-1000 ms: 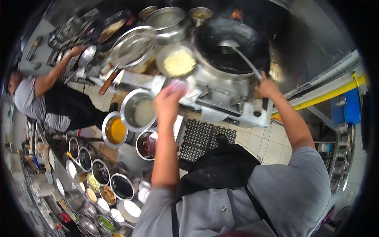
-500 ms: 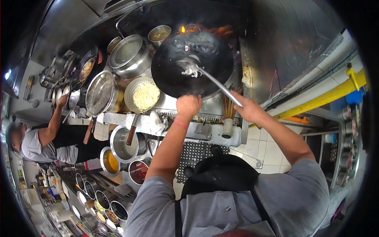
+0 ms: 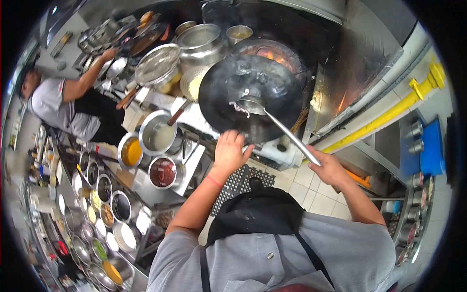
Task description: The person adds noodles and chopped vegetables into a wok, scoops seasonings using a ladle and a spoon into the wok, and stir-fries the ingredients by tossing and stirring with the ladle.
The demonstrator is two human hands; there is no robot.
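My left hand [image 3: 230,152] is at the near edge of a large black wok [image 3: 219,97], its fingers closed over the rim and the thumb to the right. In my right hand [image 3: 329,169] is the long metal handle of a ladle [image 3: 291,135]. The ladle's bowl is down inside the wok, by a few pale strips of food [image 3: 240,109]. Behind the wok, a burner [image 3: 272,52] glows orange, with the wok pulled partly off it.
A strainer [image 3: 158,63], a lidded pot [image 3: 198,41] and a colander of pale shreds [image 3: 194,87] crowd the left. Pots of yellow liquid [image 3: 131,151] and red sauce [image 3: 163,172] stand nearer. A co-worker [image 3: 63,100] works far left. A yellow pipe [image 3: 389,109] runs along the right.
The wok has come toward me, off the flame, and more of the burner shows. The ladle has moved with it, its bowl now beside the food. The view has turned.
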